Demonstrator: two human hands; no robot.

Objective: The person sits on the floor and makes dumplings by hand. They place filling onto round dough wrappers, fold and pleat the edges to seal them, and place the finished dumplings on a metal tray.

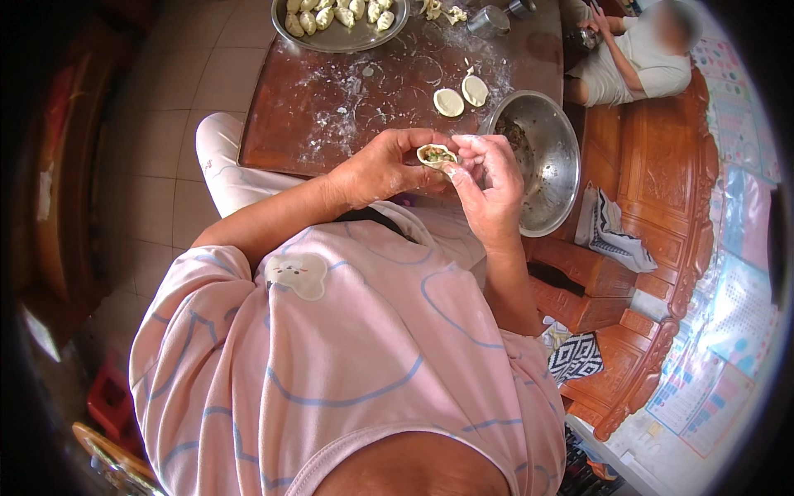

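Between both hands, above the table's near edge, is a dumpling (438, 155), its wrapper folded up around a filling with green and reddish bits that still shows at the top. My left hand (397, 162) cups it from the left, thumb below and fingers behind. With thumb and fingertips, my right hand (490, 180) pinches the wrapper's right side; flour whitens these fingers. Two flat round dough wrappers (448, 102) lie just beyond the hands. At the right, partly behind my right hand, a steel bowl (558, 167) has dark chopped filling (513, 133) stuck to its inner wall.
The brown wooden table (279, 118) is dusted with flour. A round metal tray (347, 46) with several finished dumplings stands at the far left. Dough scraps (443, 11) and a metal cup (489, 22) lie beyond. A person (642, 56) sits on the carved wooden bench (657, 180).
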